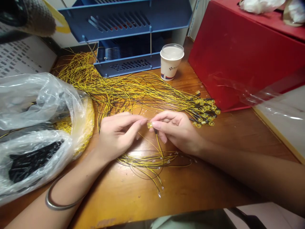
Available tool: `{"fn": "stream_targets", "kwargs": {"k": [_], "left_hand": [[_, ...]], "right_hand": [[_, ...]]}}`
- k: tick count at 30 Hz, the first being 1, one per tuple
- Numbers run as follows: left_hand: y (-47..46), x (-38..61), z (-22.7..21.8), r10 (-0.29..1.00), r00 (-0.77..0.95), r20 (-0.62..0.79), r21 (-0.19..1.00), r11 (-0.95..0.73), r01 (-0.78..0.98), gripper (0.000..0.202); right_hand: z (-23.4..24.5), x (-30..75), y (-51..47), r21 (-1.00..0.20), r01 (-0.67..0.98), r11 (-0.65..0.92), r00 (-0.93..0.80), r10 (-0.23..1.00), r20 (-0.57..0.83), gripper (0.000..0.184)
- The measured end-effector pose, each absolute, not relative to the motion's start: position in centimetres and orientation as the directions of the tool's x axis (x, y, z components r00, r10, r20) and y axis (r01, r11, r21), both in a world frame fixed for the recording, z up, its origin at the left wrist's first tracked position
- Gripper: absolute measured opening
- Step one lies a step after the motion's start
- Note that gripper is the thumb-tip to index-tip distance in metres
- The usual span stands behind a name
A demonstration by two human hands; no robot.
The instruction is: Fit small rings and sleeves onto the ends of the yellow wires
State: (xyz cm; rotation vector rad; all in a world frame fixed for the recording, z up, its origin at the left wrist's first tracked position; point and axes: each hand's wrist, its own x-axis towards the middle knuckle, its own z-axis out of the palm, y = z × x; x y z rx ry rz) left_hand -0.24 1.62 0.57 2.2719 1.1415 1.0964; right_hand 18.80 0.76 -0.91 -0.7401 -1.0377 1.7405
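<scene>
You have a glossy brown wooden table [114, 200] in front of you, flecked with small pale bits. Across its far half lies a long, tangled bundle of thin yellow and black wires [133, 86], its right end finishing in a cluster of translucent yellow plastic caps [206, 109]. Nearer you, a looser sheaf of yellow and black strands with shiny tips [143, 162] rests on the wood. On your left sit crumpled clear plastic bags [45, 101] with black and yellow pieces inside. Behind the bundle stand a blue plastic tray rack [126, 22], a white paper cup [170, 66] and, apparently on the tabletop too, a large red box [243, 57].
</scene>
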Motion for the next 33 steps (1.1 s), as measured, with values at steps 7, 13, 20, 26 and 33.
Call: {"fn": "stream_targets", "kwargs": {"k": [7, 13, 20, 26, 33], "left_hand": [[1.39, -0.35, 0.48, 0.864, 0.269, 0.427, 0.71, -0.504, 0.491, 0.009], [1.59, 0.1, 1.03, 0.827, 0.398, 0.396, 0.695, -0.554, 0.458, 0.025], [1.55, 0.27, 0.87, 0.84, 0.372, 0.395, 0.719, -0.535, 0.443, 0.014], [1.64, 0.26, 0.91, 0.865, 0.359, 0.351, 0.777, -0.483, 0.403, 0.014], [1.56, -0.05, 0.78, 0.87, 0.385, 0.309, 0.819, -0.449, 0.357, 0.013]], "right_hand": [[-1.12, 18.64, 0.63, -0.909, -0.407, -0.085, -0.231, 0.973, 0.012, 0.016], [-0.76, 18.55, 0.55, -0.93, -0.361, -0.071, -0.197, 0.98, 0.002, 0.013], [-0.51, 18.48, 0.53, -0.932, -0.358, -0.061, -0.215, 0.977, 0.018, 0.018], [-0.54, 18.5, 0.49, -0.943, -0.325, -0.069, -0.21, 0.978, 0.001, 0.018], [-0.54, 18.51, 0.51, -0.939, -0.339, -0.063, -0.205, 0.979, 0.008, 0.015]]}}
